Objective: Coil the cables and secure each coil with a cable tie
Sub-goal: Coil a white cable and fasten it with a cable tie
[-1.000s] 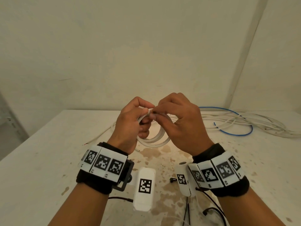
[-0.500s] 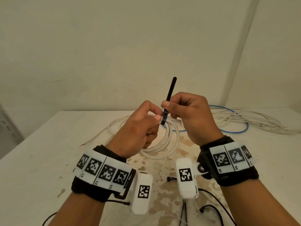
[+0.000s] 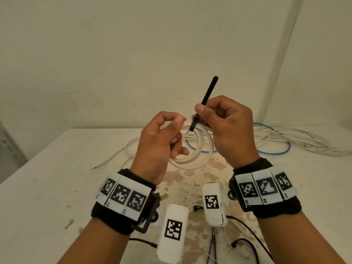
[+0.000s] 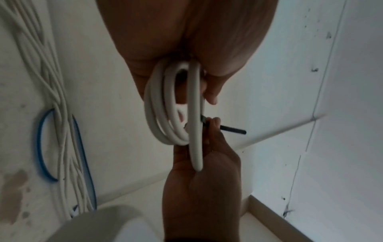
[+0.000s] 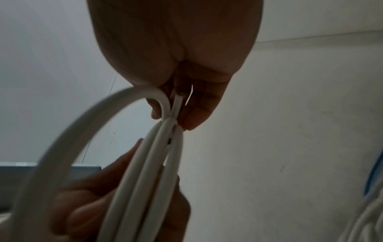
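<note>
Over the stained bench (image 3: 57, 178) the white coil (image 3: 192, 159) hangs midair, left hand (image 3: 158, 147) curled through its springy, light loops. Right hand (image 3: 226, 128) pinches the stiff black cable tie (image 3: 208, 92); best gripped beside its head.

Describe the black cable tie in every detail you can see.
The black cable tie is a thin, stiff-looking strip, apparently plastic. Its tail points up and slightly right, clear of the right hand, whose thumb and fingers pinch it low down. Its blocky head end sits just below the thumb, against the top of the white cable coil, which the left hand holds. Whether it already wraps the strands is hidden.
</note>
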